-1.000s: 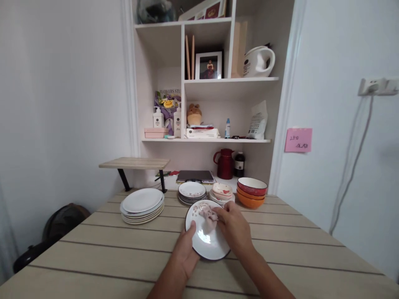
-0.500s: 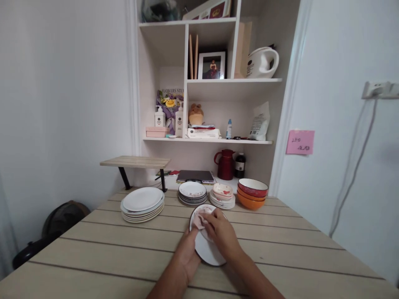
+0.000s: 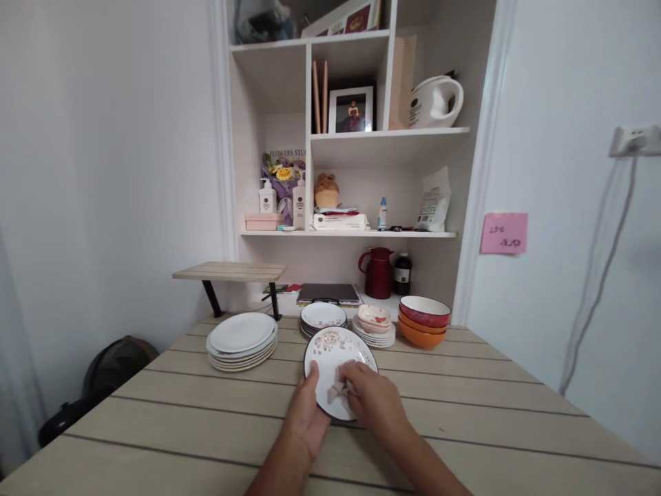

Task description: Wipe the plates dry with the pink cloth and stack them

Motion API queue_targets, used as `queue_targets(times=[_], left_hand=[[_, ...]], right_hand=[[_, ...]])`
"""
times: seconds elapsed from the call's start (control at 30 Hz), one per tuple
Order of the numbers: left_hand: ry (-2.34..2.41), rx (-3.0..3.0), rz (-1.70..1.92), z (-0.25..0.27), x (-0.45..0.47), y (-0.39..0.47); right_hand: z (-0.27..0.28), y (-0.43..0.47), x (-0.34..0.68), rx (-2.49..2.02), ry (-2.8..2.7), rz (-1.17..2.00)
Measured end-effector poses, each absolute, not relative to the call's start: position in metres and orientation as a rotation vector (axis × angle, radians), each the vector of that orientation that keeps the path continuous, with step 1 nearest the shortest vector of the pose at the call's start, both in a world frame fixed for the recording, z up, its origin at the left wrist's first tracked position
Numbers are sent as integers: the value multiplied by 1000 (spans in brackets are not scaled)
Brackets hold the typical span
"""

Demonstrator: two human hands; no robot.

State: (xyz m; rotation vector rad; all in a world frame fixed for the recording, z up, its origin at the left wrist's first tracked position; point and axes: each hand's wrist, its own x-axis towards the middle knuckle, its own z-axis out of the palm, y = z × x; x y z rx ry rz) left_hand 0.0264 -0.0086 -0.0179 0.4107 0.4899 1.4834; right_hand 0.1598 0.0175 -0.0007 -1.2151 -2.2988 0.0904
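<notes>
A white plate [image 3: 323, 355] with a dark rim and a brown flower print is tilted up over the table's middle. My left hand [image 3: 306, 408] grips its lower left edge, thumb on the face and the other fingers hidden beneath. Pinched in my right hand [image 3: 376, 396] is a pale pinkish cloth [image 3: 338, 391], pressed against the lower part of the plate's face. Just behind stands a stack of similar dark-rimmed plates [image 3: 323, 315].
Large white plates [image 3: 242, 333] are stacked at the left. Small dishes [image 3: 374, 318] top a stack of saucers [image 3: 376, 337]; red and orange bowls [image 3: 423, 322] sit right of them. Behind are a small wooden riser [image 3: 230, 271], a red jug [image 3: 378, 273] and a dark bottle [image 3: 402, 274].
The cloth in my right hand has moved from the plate's upper part down to its lower part, uncovering the flower print. The plate has turned and shifted slightly up in view.
</notes>
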Motion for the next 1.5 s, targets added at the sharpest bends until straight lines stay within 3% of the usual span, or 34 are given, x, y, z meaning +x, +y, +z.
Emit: queue_targets(times=[0.3,0.73,1.03,1.4,1.5], left_hand=[[521,465,1401,-28,48,-10],[554,400,1486,-23,39,-8],[505,411,1489,-19,39,-11],[585,407,1522,-28,39,-4],[647,344,1515,-32,40,-1]], right_hand=[[8,42,174,-1311,-2029,5],[3,19,148,-1188,-2207,171],[11,36,180,-1401,-2119,8],[10,14,149,-1280,-2161,187],[10,19,158,-1124,-2141,386]])
